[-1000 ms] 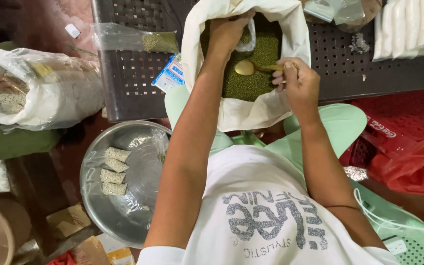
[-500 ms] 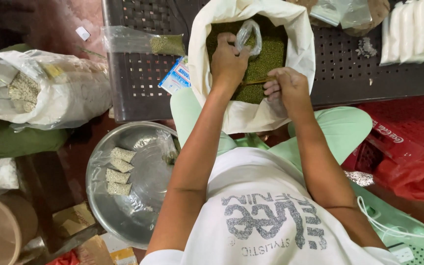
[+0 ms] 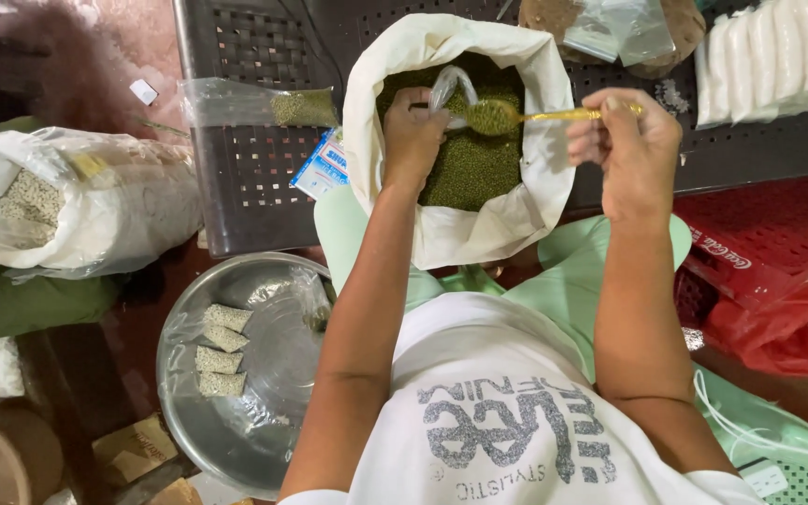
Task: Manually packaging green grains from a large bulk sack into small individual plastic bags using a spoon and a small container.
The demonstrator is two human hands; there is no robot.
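Left hand (image 3: 413, 136) pinching a small clear plastic bag (image 3: 449, 89) open, right hand (image 3: 630, 150) gripping a gold spoon (image 3: 526, 116) heaped with green beans at its mouth, both inside the white sack's rim (image 3: 364, 140), steel bowl (image 3: 236, 440) well apart

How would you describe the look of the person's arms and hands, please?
Both arms are bare from the shoulder down: no gloves, no watch or bracelets to be seen. The left hand and right hand are bare too. A white T-shirt with grey lettering is worn.

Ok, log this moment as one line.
left hand: holds small clear bag | right hand: holds gold spoon of green beans at bag mouth | over white sack
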